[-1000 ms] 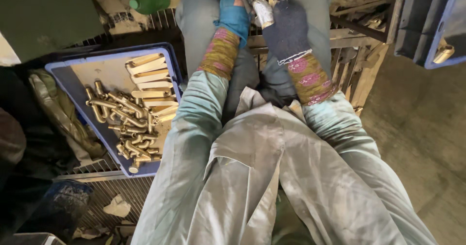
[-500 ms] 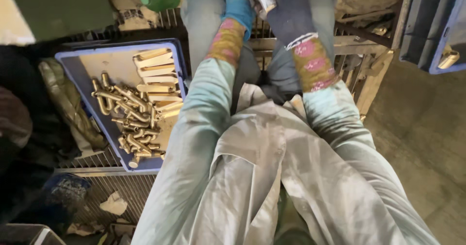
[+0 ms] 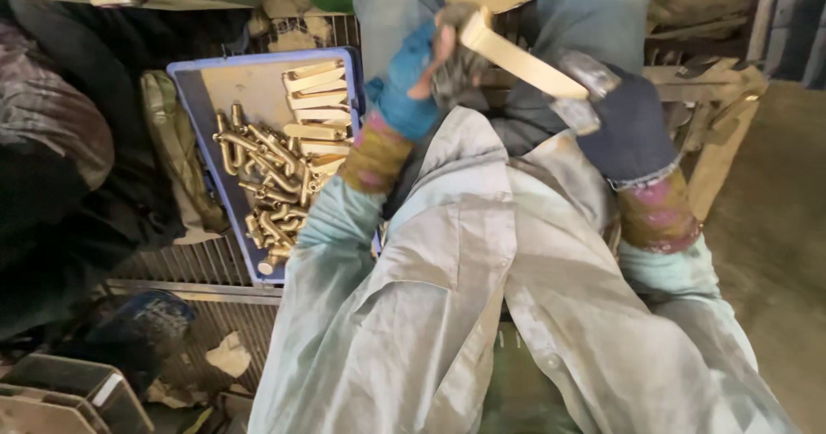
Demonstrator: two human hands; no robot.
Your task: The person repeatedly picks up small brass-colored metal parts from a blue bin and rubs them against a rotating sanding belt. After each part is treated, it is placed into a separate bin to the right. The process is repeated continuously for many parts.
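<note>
Now, nearest the camera, the pale work coat (image 3: 447,313) filled the lower frame, and above it both hands had come closer and lower than half a second earlier, when they worked near the top edge of the view. That shift brought the piece in hand fully into sight, so the work on it looked still under way rather than finished.

The right hand (image 3: 624,129), in a dark glove with a pink patterned cuff, was closed around one end of a flat brass bar (image 3: 516,60), its wrist bent inward over the lap. The left hand (image 3: 413,81), in a blue glove with a yellow-and-red cuff, was clenched at the bar's other end, together with a small dark lump I could not make out. The bar lay tilted between the two hands, its higher end at the left one, held in the air over the knees.

Farther off, to the person's left, a blue tray (image 3: 194,98) sat on a metal grating (image 3: 172,266). Short flat brass pieces (image 3: 314,98) were stacked along its far edge beside the left forearm, and a loose heap of bent brass fittings (image 3: 267,176) lay toward its near corner.
</note>
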